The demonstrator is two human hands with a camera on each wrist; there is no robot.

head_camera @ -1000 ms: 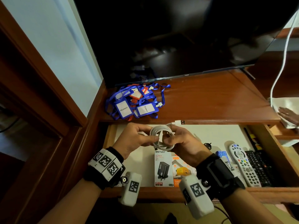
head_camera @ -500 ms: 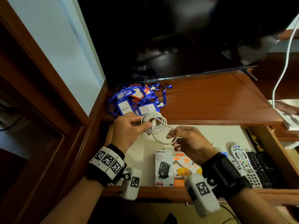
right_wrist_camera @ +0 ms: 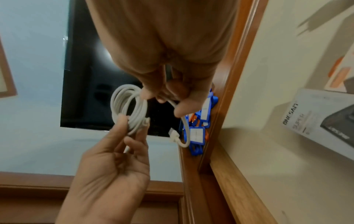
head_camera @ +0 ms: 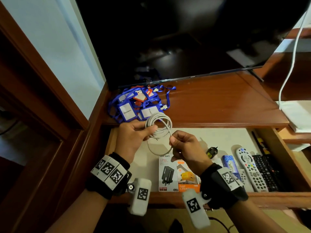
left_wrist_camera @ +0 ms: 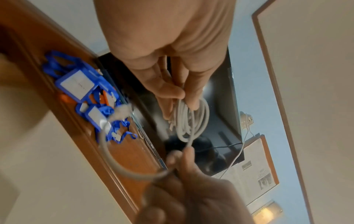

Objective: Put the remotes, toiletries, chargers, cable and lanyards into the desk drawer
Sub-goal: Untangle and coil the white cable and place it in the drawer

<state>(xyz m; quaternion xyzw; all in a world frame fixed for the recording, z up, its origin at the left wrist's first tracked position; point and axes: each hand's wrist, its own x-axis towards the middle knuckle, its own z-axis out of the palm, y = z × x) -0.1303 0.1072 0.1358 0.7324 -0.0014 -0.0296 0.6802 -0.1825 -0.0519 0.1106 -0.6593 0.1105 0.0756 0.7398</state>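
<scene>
My left hand (head_camera: 134,133) pinches a coiled white cable (head_camera: 159,125) above the open drawer (head_camera: 289,148); the coil (left_wrist_camera: 191,118) shows between thumb and fingers in the left wrist view. My right hand (head_camera: 181,145) pinches the cable's loose end, and a loop hangs below it. In the right wrist view the coil (right_wrist_camera: 130,106) and the white plug (right_wrist_camera: 173,134) show. Blue lanyards (head_camera: 134,106) with badge holders lie heaped on the desk top. In the drawer lie two charger boxes (head_camera: 178,174), a black plug (head_camera: 212,151), a blue toiletry pack (head_camera: 229,163) and remotes (head_camera: 250,169).
A dark TV (head_camera: 185,39) stands on the wooden desk (head_camera: 218,101) behind the lanyards. A white cord (head_camera: 291,64) hangs at the right onto white cloth (head_camera: 297,113). A wooden frame and pale wall are at the left.
Both hands have risen and parted. The left hand keeps the coil; the right hand has drawn the free end out to the right, leaving a loop below.
</scene>
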